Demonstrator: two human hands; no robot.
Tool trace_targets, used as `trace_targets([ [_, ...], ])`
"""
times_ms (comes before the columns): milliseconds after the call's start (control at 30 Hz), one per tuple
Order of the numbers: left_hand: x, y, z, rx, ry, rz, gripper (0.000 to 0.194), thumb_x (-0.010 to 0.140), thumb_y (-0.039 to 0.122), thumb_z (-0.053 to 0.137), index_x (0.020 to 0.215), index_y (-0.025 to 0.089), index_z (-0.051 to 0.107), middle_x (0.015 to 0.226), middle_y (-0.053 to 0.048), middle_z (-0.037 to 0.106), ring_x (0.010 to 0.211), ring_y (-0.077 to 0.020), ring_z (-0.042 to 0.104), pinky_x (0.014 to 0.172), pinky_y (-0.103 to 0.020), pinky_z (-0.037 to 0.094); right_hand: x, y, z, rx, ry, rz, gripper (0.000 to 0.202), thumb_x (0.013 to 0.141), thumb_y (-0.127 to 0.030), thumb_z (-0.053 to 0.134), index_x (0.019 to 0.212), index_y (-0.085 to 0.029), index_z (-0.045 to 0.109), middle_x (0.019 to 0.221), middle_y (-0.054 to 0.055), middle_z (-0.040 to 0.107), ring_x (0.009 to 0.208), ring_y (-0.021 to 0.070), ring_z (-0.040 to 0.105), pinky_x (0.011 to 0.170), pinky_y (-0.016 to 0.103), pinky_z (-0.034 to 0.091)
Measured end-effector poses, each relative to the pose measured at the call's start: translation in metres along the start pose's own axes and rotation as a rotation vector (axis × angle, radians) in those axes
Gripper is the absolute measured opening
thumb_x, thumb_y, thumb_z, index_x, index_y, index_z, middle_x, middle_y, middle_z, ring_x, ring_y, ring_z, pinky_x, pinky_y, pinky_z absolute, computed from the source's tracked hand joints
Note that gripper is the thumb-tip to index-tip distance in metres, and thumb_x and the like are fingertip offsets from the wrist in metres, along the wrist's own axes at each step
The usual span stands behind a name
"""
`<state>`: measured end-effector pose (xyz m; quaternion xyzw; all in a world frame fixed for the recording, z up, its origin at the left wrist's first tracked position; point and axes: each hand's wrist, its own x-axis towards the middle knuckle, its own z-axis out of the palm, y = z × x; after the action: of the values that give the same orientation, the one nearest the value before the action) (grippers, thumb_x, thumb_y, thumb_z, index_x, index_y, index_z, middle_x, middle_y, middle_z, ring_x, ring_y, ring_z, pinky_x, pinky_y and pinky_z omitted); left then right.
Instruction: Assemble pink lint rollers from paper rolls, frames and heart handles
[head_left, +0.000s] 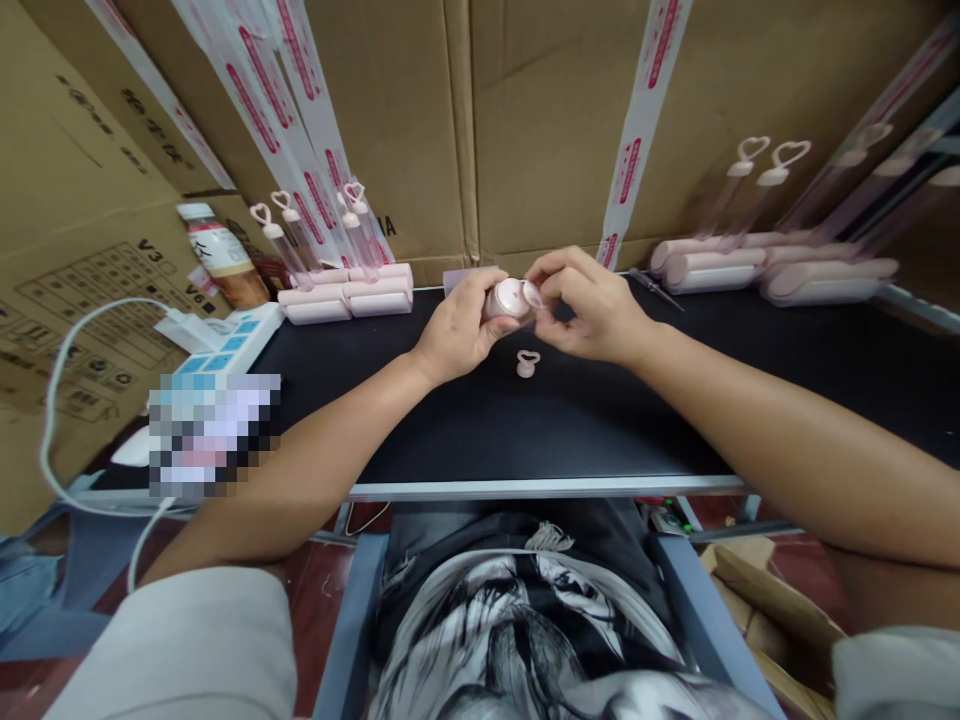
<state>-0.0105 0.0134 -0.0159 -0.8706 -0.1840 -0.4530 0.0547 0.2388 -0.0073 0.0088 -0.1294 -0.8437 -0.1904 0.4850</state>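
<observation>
A pale pink rounded part (511, 297) is gripped by my left hand (463, 328), its fingers and thumb wrapped round it above the black table. At the right side of this part, my right hand (589, 308) pinches a small pale pink piece (532, 295); the fingertips partly hide it. A small pink heart-shaped loop with a rounded base (527, 364) lies on the table just below both hands. Behind my left hand, a translucent purple-pink tube (454, 279) is partly visible.
Pink units with clear tubes and heart loops stand at back left (380, 290) and back right (712, 271). Thin tweezers (656, 288) lie near the right group. At left are a bottle (223, 255), a power strip (232, 345) and a blurred-out device. Cardboard (547, 130) rises behind.
</observation>
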Motion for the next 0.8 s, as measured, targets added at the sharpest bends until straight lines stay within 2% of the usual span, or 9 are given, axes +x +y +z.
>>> trace_targets([
  [133, 0.001, 0.004, 0.001, -0.014, -0.027, -0.034, 0.072, 0.110, 0.074, 0.035, 0.152, 0.017, 0.048, 0.144, -0.021, 0.067, 0.136, -0.0302, 0.066, 0.117, -0.049, 0.052, 0.001, 0.000, 0.003, 0.049, -0.071, 0.091, 0.018, 0.088, -0.014, 0.063, 0.099, -0.026, 0.056, 0.120, 0.009, 0.075, 0.103, 0.0258, 0.071, 0.087, 0.045, 0.059],
  [267, 0.001, 0.006, 0.001, 0.003, -0.026, 0.016, 0.071, 0.112, 0.072, 0.025, 0.148, 0.017, 0.053, 0.136, -0.020, 0.070, 0.130, -0.0299, 0.067, 0.115, -0.052, 0.052, 0.003, -0.001, 0.003, 0.094, -0.091, 0.147, 0.013, 0.088, -0.017, 0.066, 0.094, -0.025, 0.058, 0.117, 0.008, 0.079, 0.099, 0.0246, 0.071, 0.092, 0.046, 0.057],
  [333, 0.000, 0.003, -0.003, 0.034, 0.041, 0.003, 0.069, 0.112, 0.072, 0.025, 0.144, 0.018, 0.055, 0.132, -0.019, 0.070, 0.127, -0.0295, 0.067, 0.112, -0.051, 0.053, 0.004, 0.000, -0.001, 0.091, -0.057, 0.133, 0.011, 0.088, -0.018, 0.066, 0.091, -0.025, 0.058, 0.113, 0.007, 0.080, 0.095, 0.0234, 0.071, 0.088, 0.043, 0.057],
  [400, 0.000, -0.003, -0.009, 0.067, 0.169, -0.045, 0.063, 0.112, 0.070, 0.029, 0.141, 0.020, 0.054, 0.129, -0.017, 0.069, 0.125, -0.0287, 0.067, 0.112, -0.049, 0.052, 0.004, 0.004, -0.008, 0.069, -0.032, 0.191, 0.008, 0.088, -0.019, 0.067, 0.090, -0.025, 0.060, 0.112, 0.006, 0.081, 0.093, 0.0233, 0.072, 0.085, 0.042, 0.057],
  [500, 0.000, -0.016, -0.019, 0.064, 0.354, -0.140, 0.052, 0.113, 0.066, 0.037, 0.138, 0.023, 0.052, 0.129, -0.015, 0.065, 0.120, -0.0252, 0.067, 0.108, -0.043, 0.052, 0.000, 0.012, -0.019, 0.036, -0.045, 0.340, 0.007, 0.087, -0.021, 0.068, 0.093, -0.025, 0.066, 0.109, 0.006, 0.081, 0.090, 0.0244, 0.073, 0.085, 0.043, 0.058],
  [567, 0.000, -0.024, -0.022, 0.013, 0.428, -0.247, 0.051, 0.112, 0.068, 0.040, 0.134, 0.024, 0.051, 0.125, -0.013, 0.063, 0.109, -0.0222, 0.066, 0.100, -0.039, 0.053, -0.005, 0.017, -0.021, 0.033, -0.067, 0.391, 0.011, 0.087, -0.023, 0.068, 0.098, -0.024, 0.070, 0.100, 0.006, 0.081, 0.088, 0.0253, 0.073, 0.084, 0.043, 0.058],
  [667, 0.000, -0.034, -0.020, -0.093, 0.466, -0.447, 0.060, 0.105, 0.082, 0.042, 0.125, 0.026, 0.051, 0.113, -0.008, 0.060, 0.098, -0.0200, 0.063, 0.092, -0.035, 0.053, -0.013, 0.027, -0.017, 0.098, -0.082, 0.575, 0.014, 0.089, -0.029, 0.070, 0.101, -0.022, 0.073, 0.093, 0.006, 0.079, 0.084, 0.0246, 0.073, 0.081, 0.042, 0.058],
  [800, -0.005, -0.042, -0.012, -0.235, 0.476, -0.663, 0.068, 0.095, 0.093, 0.047, 0.117, 0.029, 0.050, 0.100, -0.003, 0.055, 0.091, -0.0187, 0.060, 0.082, -0.031, 0.053, -0.029, 0.043, -0.007, 0.262, -0.161, 0.905, 0.023, 0.089, -0.044, 0.078, 0.092, -0.021, 0.074, 0.083, 0.006, 0.077, 0.074, 0.0221, 0.067, 0.073, 0.039, 0.055],
])
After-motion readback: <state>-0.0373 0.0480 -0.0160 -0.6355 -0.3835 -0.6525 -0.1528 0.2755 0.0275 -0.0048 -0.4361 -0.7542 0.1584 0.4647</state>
